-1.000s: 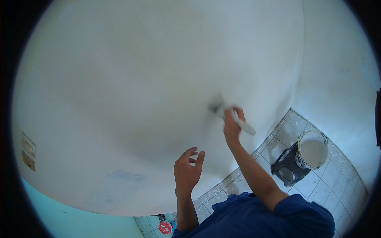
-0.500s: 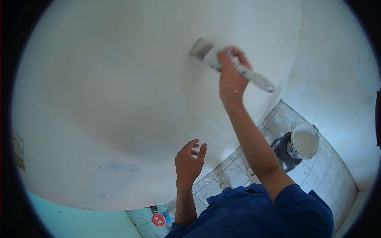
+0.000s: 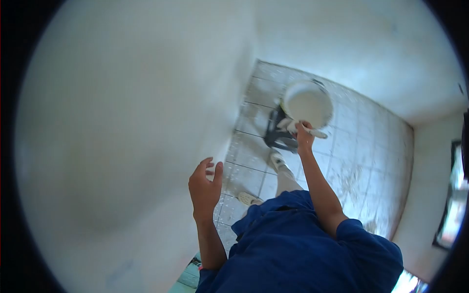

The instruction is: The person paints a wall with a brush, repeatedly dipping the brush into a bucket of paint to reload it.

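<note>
My right hand [image 3: 305, 137] is closed round a paint brush [image 3: 318, 133] with a pale, paint-smeared handle, its bristle end toward the left. It is beside the near rim of a white bucket [image 3: 328, 100] that holds whitish paint. Under and beside the bucket is a dark stool [image 3: 273, 129]. My left hand [image 3: 205, 185] is empty, fingers apart and curved, near the pale wall [image 3: 122, 122] on the left.
Grey-white floor tiles [image 3: 249, 149] spotted with paint run along the wall. A second wall [image 3: 356, 44] stands behind the bucket. My shod feet [image 3: 249, 198] are on the tiles. A dark-framed window [image 3: 457, 205] is at the right.
The view has swung toward the floor and bucket. My right hand has brought the brush away from the wall and down beside the bucket. My left hand stays open.
</note>
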Demonstrator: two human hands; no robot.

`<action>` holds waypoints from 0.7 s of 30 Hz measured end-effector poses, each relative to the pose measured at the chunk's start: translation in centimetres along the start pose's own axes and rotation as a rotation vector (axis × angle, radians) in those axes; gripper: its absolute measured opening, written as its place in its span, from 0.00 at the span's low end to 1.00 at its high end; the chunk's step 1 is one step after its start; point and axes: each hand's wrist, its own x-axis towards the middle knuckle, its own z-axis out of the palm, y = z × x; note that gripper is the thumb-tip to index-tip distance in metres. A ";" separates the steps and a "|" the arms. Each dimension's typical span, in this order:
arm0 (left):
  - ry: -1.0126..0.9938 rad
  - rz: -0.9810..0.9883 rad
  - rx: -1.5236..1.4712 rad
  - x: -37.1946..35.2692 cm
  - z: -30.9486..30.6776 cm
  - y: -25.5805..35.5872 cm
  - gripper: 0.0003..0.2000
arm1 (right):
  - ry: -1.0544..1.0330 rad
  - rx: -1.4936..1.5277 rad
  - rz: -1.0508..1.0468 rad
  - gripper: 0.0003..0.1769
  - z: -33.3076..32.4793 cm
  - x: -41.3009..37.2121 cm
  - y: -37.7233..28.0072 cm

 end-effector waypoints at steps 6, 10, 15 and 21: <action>-0.289 0.366 -0.086 9.8 20.4 2.3 0.20 | -0.007 -0.211 -0.133 0.14 -9.2 11.0 -2.8; -0.450 0.429 0.022 14.1 34.2 2.0 0.29 | -0.178 -0.628 -0.387 0.13 -11.4 19.3 -1.4; -0.505 0.448 0.153 15.4 42.1 0.9 0.36 | -0.488 -0.826 -0.442 0.12 -8.6 25.7 1.4; -0.523 0.372 0.234 14.8 44.1 0.8 0.37 | -0.708 -0.911 -0.344 0.11 -7.6 29.9 7.2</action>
